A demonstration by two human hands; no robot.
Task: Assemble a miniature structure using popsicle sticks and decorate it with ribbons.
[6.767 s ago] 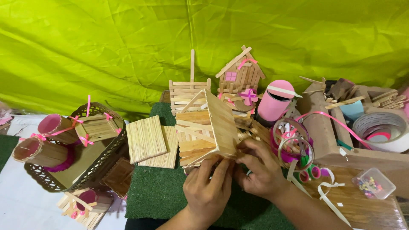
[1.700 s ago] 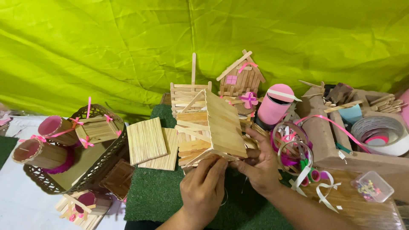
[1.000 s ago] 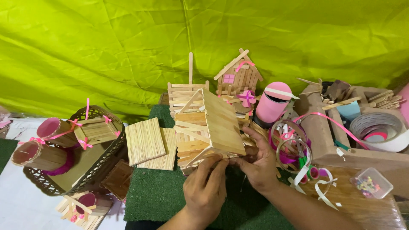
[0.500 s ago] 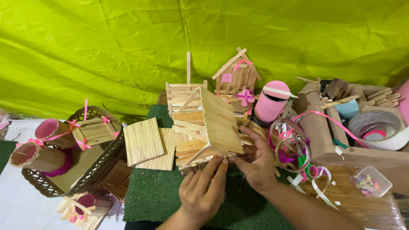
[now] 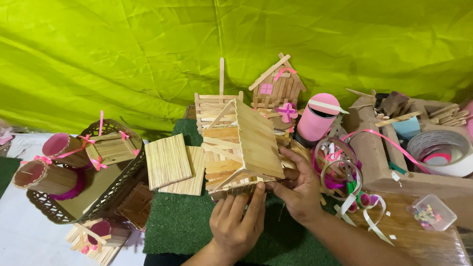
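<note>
Wooden stick house [image 5: 241, 143] on green mat [image 5: 182, 229]: we grip it with left hand [image 5: 236, 224] and right hand [image 5: 298, 187], fingers pressed to its front.

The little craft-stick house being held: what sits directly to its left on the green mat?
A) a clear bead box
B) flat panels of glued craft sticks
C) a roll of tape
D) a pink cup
B: two flat craft-stick panels lie overlapped on the green mat, left of the craft-stick house.
</note>
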